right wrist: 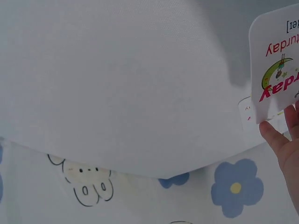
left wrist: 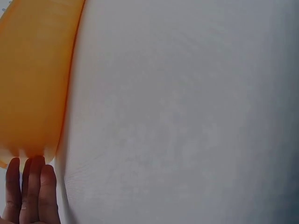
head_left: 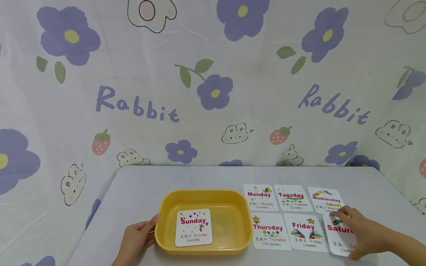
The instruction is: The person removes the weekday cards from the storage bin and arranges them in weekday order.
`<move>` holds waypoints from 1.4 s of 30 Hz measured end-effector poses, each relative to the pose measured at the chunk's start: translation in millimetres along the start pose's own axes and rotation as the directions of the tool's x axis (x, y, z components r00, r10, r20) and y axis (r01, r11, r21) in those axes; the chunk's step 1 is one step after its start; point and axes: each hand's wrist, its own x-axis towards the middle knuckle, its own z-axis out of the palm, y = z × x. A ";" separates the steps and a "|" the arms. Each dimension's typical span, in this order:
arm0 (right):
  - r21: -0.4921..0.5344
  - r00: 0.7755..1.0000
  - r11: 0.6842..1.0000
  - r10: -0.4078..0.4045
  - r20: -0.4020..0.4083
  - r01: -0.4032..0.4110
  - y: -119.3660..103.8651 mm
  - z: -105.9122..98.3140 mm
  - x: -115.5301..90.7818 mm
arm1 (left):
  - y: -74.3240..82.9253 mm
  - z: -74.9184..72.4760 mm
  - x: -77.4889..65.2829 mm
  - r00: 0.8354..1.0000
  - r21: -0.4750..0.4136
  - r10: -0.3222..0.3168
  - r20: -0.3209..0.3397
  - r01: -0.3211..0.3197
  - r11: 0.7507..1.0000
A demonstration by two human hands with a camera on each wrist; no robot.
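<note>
A yellow plastic tray [head_left: 249,221] stands on the table, with a Sunday card [head_left: 193,227] lying face up inside. My left hand [head_left: 137,234] touches the tray's left side; in the left wrist view its fingers [left wrist: 33,191] are straight, tips against the outer wall. At the far right, my right hand [head_left: 369,232] holds a Saturday card [head_left: 339,234] across its top and bottom edges. The right wrist view shows this Saturday card [right wrist: 275,60] raised at a tilt, with fingers at its edge. The hand hides part of its print.
Right of the tray lie cards in two rows: Monday [head_left: 260,199], Tuesday [head_left: 293,199] and Wednesday [head_left: 324,197] behind, Thursday [head_left: 270,236] and Friday [head_left: 306,236] in front. A patterned cloth [head_left: 213,122] hangs behind the white-covered table [head_left: 186,177].
</note>
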 end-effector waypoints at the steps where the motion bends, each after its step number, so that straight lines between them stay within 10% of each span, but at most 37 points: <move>1: 0.000 1.000 1.000 0.005 0.010 -0.005 1.3 0.7 1.2 | 0.1 0.1 0.1 1.000 0.002 0.003 -0.001 -0.003 1.000; 20: -0.024 0.999 0.999 -0.038 0.029 0.039 11.7 6.6 14.4 | 1.7 0.8 -0.9 1.000 0.024 0.018 -0.001 -0.018 1.000; 42: 0.144 0.968 0.979 0.106 0.227 -0.141 5.8 -30.4 14.0 | -0.5 1.1 -0.6 1.000 0.010 0.017 -0.001 -0.017 1.000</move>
